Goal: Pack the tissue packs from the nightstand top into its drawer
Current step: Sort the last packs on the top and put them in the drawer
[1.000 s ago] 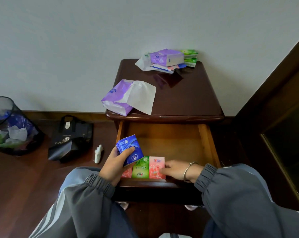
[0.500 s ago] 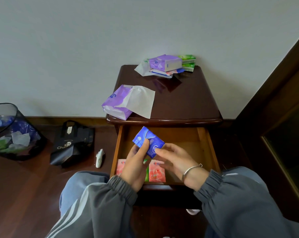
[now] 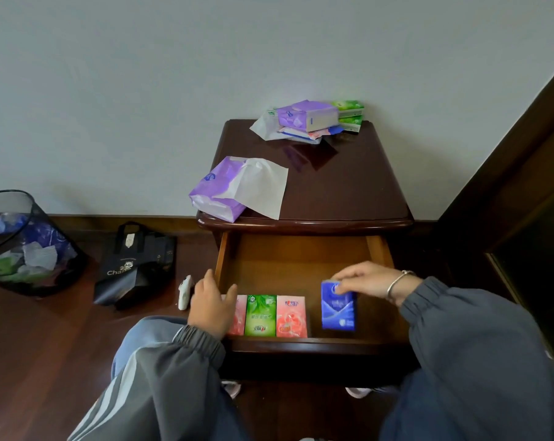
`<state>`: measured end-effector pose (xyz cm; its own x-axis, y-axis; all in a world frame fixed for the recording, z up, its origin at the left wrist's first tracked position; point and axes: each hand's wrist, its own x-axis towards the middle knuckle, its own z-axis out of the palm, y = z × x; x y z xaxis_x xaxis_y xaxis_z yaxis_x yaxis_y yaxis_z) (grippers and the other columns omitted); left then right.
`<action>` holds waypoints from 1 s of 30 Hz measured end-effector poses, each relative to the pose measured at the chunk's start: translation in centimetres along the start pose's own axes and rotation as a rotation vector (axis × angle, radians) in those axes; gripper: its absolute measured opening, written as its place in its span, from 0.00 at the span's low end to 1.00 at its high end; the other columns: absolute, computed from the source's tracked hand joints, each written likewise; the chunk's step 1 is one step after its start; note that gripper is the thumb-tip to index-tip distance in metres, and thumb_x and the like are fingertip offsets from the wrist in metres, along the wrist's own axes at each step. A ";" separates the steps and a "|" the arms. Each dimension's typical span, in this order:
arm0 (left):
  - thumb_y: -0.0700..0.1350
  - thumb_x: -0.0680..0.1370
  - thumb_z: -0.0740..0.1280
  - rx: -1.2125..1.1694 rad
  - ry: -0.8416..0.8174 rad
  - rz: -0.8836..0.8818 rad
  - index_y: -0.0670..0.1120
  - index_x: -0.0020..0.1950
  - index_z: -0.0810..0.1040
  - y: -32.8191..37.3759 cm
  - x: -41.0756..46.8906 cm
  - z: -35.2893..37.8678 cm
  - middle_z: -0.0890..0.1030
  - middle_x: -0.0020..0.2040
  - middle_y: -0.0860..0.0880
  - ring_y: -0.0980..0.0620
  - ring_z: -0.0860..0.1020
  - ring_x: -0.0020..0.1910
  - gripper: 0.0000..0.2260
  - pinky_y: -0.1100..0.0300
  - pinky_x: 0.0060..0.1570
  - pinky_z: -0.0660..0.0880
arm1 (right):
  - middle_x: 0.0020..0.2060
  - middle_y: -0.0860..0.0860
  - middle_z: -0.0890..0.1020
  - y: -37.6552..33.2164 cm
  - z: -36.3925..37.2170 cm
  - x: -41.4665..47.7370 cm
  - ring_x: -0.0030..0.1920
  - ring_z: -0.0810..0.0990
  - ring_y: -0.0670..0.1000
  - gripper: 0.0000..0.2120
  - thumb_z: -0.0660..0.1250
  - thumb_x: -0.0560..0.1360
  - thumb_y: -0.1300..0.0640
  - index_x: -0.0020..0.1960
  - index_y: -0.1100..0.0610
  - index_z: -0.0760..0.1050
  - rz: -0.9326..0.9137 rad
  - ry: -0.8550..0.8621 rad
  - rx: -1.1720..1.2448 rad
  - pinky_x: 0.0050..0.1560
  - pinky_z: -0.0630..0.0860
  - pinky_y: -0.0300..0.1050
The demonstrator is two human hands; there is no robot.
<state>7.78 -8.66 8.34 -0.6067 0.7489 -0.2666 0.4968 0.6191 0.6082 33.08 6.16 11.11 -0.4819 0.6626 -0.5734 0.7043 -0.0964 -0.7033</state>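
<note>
While pinching the blue pack (image 3: 338,308) by its top in the right hand (image 3: 364,281), inside the drawer (image 3: 294,259) at three o'clock of the pink pack (image 3: 291,316), lay flat and nudge snug, left hand (image 3: 210,303) slack-fingered at nine.

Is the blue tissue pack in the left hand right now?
No, the right hand pinches the blue tissue pack by its top within the open drawer, while the left hand holds nothing.
</note>
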 end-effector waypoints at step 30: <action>0.44 0.79 0.65 -0.126 0.046 -0.004 0.38 0.72 0.65 -0.2 0.8 -1.4 0.74 0.66 0.40 0.43 0.72 0.65 0.24 0.51 0.64 0.69 | 0.55 0.52 0.81 -0.7 -1.1 -3.6 0.53 0.79 0.49 0.19 0.67 0.74 0.53 0.64 0.53 0.73 -0.306 0.667 -0.240 0.52 0.72 0.39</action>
<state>6.33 -8.49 9.09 -0.6380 0.7329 -0.2363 0.4140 0.5852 0.6973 34.94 4.70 14.13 -0.3105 0.9486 0.0604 0.7205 0.2764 -0.6360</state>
